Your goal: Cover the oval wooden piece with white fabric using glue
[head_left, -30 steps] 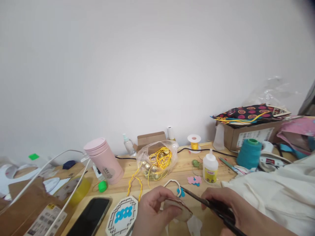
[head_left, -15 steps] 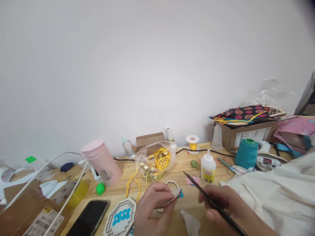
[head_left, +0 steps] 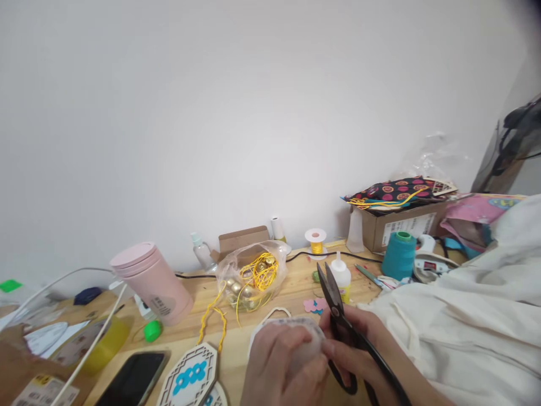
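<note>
My left hand (head_left: 281,363) is closed on a pale white cloth piece (head_left: 310,341), which looks thin and slightly see-through. A thin cream-coloured frame (head_left: 281,311) shows just behind the fingers; whether it is joined to the cloth is hidden. In my right hand (head_left: 366,338) are black scissors (head_left: 337,312), their blades slightly apart and pointing up and away. The right fingertips meet the edge of the cloth. Beyond the blades lie pink and blue flower cutouts (head_left: 313,305). The white glue bottle (head_left: 340,274) is partly behind the scissors.
Left of my hands lie an octagonal lattice ornament (head_left: 190,375) and a phone (head_left: 132,379). Behind are a pink tumbler (head_left: 154,285), a plastic bag of gold bells and yellow cord (head_left: 253,276), and a yellow spool (head_left: 316,243). Teal thread (head_left: 398,256) and white fabric (head_left: 460,316) are at right.
The scissors have turned upright and their blades have parted. Both hands have come together, and the held piece now shows its broad pale face. The view has shifted to the right.
</note>
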